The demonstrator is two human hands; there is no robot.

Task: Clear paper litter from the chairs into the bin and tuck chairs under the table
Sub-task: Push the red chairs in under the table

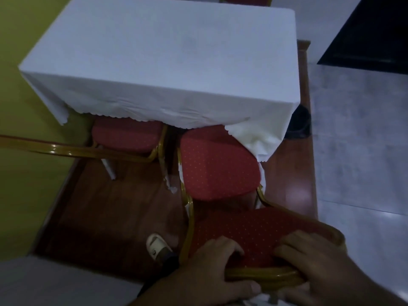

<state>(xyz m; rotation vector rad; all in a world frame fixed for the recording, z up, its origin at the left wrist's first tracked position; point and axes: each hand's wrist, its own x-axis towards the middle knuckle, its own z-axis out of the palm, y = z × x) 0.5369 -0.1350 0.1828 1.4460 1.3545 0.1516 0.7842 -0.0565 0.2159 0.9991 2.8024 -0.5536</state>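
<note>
Fingers point(223, 247) of the left hand point(212, 268) curl over the top of the red, gold-dotted padded backrest point(254, 233) of a gold-framed metal chair point(218, 168), thumb pressed along the gold top rail; fingers are close together, gripping the rail. Right hand point(309, 259) grips the same rail just beside it, fingers draped over the fabric and slightly spread. Chair sits at the near right corner of the table, its red seat partly under the hanging edge of the white scalloped tablecloth point(167, 62), one cloth corner lying on the seat. Seat surface shows no clear paper, though picture is dim and blurred. To the left, a second red-seated gold-framed chair point(128, 135) is pushed further under the cloth. Both stand on a dark reddish-brown wooden platform point(106, 213), raised beside pale grey floor tiles point(357, 133). A foot in a pale sandal point(157, 245) rests on the platform near the left hand. Yellow-green wall point(26, 29) at left.
</note>
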